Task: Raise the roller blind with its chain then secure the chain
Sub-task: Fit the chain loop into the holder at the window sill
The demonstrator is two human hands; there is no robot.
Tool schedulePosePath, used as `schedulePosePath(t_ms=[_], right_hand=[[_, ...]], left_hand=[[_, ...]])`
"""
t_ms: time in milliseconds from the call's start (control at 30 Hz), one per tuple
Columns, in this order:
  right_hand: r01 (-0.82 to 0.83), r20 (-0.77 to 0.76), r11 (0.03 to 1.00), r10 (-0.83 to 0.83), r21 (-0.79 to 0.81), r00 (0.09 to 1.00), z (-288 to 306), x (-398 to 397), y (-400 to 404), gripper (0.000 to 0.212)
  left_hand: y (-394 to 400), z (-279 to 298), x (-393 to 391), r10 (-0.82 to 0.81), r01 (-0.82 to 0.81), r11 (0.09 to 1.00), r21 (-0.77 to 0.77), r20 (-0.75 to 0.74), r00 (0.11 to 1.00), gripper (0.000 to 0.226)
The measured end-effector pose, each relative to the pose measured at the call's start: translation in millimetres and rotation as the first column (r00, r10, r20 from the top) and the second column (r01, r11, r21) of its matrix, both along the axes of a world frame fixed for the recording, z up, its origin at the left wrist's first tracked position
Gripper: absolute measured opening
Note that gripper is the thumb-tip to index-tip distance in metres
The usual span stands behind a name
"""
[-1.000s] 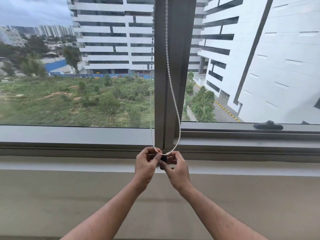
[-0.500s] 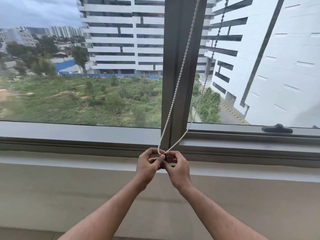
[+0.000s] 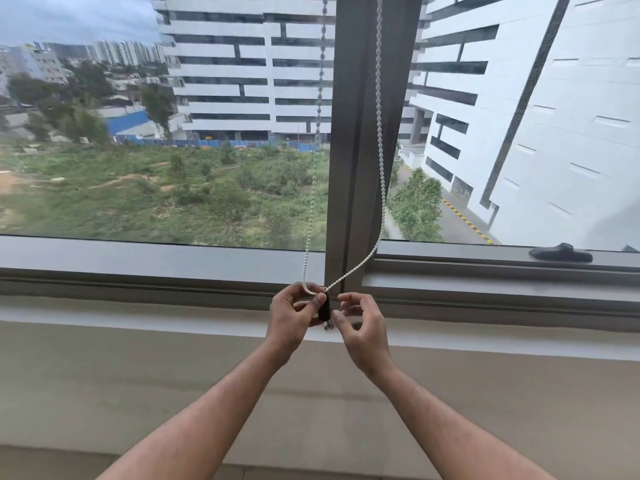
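- Drawing apart from the left hand [image 3: 293,318], the right hand [image 3: 363,329] is now hovering with fingers loosely curled, gripping nothing.
- Left fingers are pinching a small black clip [image 3: 324,308] holding the white beaded chain [image 3: 382,174] at the grey window frame's [image 3: 360,133] bottom edge.
- A black window latch [image 3: 561,253] is sitting at the sill's right.

Chain [image 3: 382,174] hanging before the window post [image 3: 360,133], clip [image 3: 324,308] below it, window handle [image 3: 560,253] far right

Both forearms are reaching up from the lower frame to the centre. The left hand [image 3: 291,318] is pinching with thumb and fingers; the right hand [image 3: 363,327] is hanging loosely curled, fingers parted.
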State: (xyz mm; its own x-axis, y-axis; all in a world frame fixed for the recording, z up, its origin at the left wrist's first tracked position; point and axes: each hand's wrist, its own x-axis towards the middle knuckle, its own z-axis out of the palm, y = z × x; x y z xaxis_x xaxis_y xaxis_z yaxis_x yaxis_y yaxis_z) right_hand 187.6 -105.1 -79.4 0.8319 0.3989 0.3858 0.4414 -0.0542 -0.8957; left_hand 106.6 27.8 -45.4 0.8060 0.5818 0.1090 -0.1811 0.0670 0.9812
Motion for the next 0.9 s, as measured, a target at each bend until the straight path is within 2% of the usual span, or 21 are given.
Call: schedulePosePath(t_ms=[133,267,367,500,600,700,800,900], right_hand=[[0.070,-0.009,0.991,-0.072,-0.114,0.997,-13.6,15.1,9.0,0.019],[0.061,-0.011,0.941,-0.069,-0.333,0.998,-28.4,31.9,20.6,0.020],[-0.021,0.023,0.846,0.039,-0.533,0.999,-36.3,42.2,26.5,0.025],[-0.041,0.134,0.675,0.205,-0.737,0.970,-41.1,50.7,33.5,0.031],[-0.012,0.212,0.612,0.291,-0.791,0.933,-46.1,53.8,39.4,0.019],[0.028,0.265,0.570,0.337,-0.821,0.904,-51.3,56.1,42.9,0.022],[0.043,0.276,0.574,0.326,-0.818,0.904,-54.6,58.3,43.9,0.026],[0.032,0.257,0.605,0.289,-0.795,0.922,-56.0,59.8,42.1,0.022]], left_hand=[[8.7,-0.9,1.3,0.015,-0.015,1.000,0.016,-0.020,1.000,0.011],[10.9,-3.6,3.9,0.026,-0.025,1.000,0.007,-0.026,0.999,0.011],[12.7,-6.6,5.1,0.016,-0.016,1.000,0.017,-0.027,1.000,0.002],[12.6,-6.7,6.2,0.005,-0.005,1.000,0.016,-0.011,1.000,0.009],[13.9,-6.6,6.9,0.001,-0.001,1.000,0.005,0.009,1.000,0.013],[16.5,-6.9,6.2,0.002,-0.002,1.000,0.020,0.011,1.000,0.013],[17.5,-6.9,5.8,0.016,-0.016,0.999,0.042,0.009,1.000,0.015],[16.7,-8.0,5.3,0.012,-0.013,0.998,0.054,0.003,1.000,0.017]])
